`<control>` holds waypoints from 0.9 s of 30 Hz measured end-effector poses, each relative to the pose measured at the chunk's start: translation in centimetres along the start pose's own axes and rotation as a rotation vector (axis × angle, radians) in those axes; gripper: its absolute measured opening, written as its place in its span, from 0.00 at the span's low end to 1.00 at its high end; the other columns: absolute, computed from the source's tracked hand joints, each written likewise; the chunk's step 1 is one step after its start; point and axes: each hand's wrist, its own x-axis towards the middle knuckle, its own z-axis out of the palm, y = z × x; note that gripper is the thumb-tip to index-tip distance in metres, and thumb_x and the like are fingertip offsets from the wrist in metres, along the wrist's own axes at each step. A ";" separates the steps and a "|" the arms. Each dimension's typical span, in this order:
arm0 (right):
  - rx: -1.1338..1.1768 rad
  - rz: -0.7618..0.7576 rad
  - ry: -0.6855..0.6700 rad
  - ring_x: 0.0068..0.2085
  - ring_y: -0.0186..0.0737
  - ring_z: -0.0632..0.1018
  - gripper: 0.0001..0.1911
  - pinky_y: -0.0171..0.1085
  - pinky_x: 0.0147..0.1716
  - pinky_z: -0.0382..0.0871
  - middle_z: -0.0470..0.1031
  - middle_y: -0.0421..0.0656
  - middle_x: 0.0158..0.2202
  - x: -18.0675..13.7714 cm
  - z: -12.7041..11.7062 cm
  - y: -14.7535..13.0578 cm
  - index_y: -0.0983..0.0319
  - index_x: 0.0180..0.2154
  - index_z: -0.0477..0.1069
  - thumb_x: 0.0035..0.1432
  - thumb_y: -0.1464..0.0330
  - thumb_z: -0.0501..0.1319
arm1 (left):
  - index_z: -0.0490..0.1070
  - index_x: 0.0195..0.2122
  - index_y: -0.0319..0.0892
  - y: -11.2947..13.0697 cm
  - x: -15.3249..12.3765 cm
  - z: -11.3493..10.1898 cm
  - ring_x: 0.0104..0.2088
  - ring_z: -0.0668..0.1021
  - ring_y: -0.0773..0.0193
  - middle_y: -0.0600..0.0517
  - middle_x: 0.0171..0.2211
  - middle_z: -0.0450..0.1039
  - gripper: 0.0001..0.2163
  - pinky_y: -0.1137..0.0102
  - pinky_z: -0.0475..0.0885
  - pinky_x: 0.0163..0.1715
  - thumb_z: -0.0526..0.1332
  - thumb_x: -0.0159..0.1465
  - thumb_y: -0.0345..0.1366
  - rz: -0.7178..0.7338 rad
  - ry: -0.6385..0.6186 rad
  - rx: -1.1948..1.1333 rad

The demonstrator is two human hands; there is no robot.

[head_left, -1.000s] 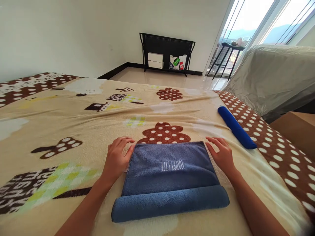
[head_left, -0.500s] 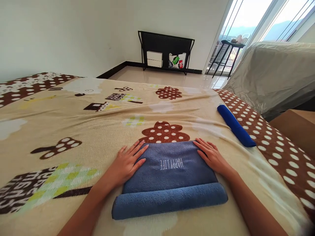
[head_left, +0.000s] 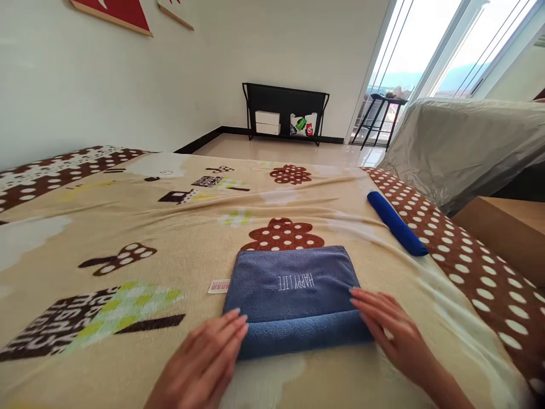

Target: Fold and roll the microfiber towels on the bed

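Note:
In front of me a blue towel (head_left: 293,284) lies on the blanket, its near edge rolled into a thick roll (head_left: 302,336). White letters reading HAPPY LIFE, upside down to me, show on the flat part. A small white tag (head_left: 218,286) sticks out at the towel's left side. My left hand (head_left: 204,355) rests with stretched fingers at the left end of the roll, its thumb hidden. At the right end, my right hand (head_left: 394,329) touches the towel with its fingers extended. Neither hand is visibly closed round the roll.
A darker blue rolled cloth (head_left: 397,222) lies to the right on the patterned blanket (head_left: 179,227). Beyond the bed stand a black rack (head_left: 285,99) and a stool (head_left: 383,111). A plastic-covered bulky thing (head_left: 464,147) and a cardboard box (head_left: 502,227) are at the right.
Both hands have moved from the towel's far corners back toward me, to the ends of the roll. The tag has come into sight. The camera view has tilted up.

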 end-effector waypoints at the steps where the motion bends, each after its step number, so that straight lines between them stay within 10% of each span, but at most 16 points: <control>1: -0.030 -0.043 -0.029 0.61 0.47 0.71 0.29 0.49 0.58 0.67 0.70 0.39 0.60 -1.5 0.1 -1.0 0.46 0.63 0.62 0.62 0.71 0.57 | 0.54 0.68 0.55 1.3 -1.0 0.1 0.55 0.77 0.57 0.53 0.54 0.76 0.32 0.62 0.76 0.52 0.56 0.63 0.28 0.042 -0.033 0.031; 5: -0.135 -0.068 -0.020 0.60 0.49 0.72 0.38 0.50 0.57 0.66 0.71 0.42 0.59 -4.4 1.8 -3.0 0.53 0.67 0.56 0.56 0.75 0.57 | 0.51 0.70 0.46 3.6 -3.1 2.4 0.53 0.79 0.56 0.49 0.56 0.75 0.33 0.62 0.77 0.49 0.53 0.62 0.29 0.052 -0.046 0.196; 11: -0.191 -0.007 0.097 0.49 0.46 0.78 0.24 0.51 0.54 0.61 0.78 0.42 0.47 -1.6 3.7 -3.7 0.55 0.53 0.67 0.56 0.79 0.54 | 0.70 0.54 0.43 2.9 -1.1 4.6 0.44 0.80 0.58 0.48 0.45 0.79 0.22 0.60 0.70 0.47 0.52 0.60 0.23 -0.086 0.077 0.204; 22: 0.046 0.114 -0.009 0.34 0.40 0.72 0.13 0.45 0.43 0.62 0.72 0.40 0.31 -1.4 1.5 -6.3 0.57 0.37 0.67 0.54 0.78 0.50 | 0.73 0.45 0.44 2.9 -2.3 2.8 0.37 0.76 0.55 0.50 0.34 0.76 0.18 0.60 0.66 0.43 0.56 0.54 0.24 -0.068 -0.147 0.180; 27: -0.098 0.199 -0.005 0.32 0.41 0.70 0.12 0.46 0.42 0.63 0.69 0.40 0.27 -0.8 2.2 -6.9 0.58 0.27 0.66 0.56 0.78 0.50 | 0.74 0.32 0.46 4.0 -1.3 2.1 0.38 0.75 0.57 0.51 0.33 0.75 0.15 0.58 0.63 0.47 0.52 0.56 0.21 -0.318 -0.278 0.190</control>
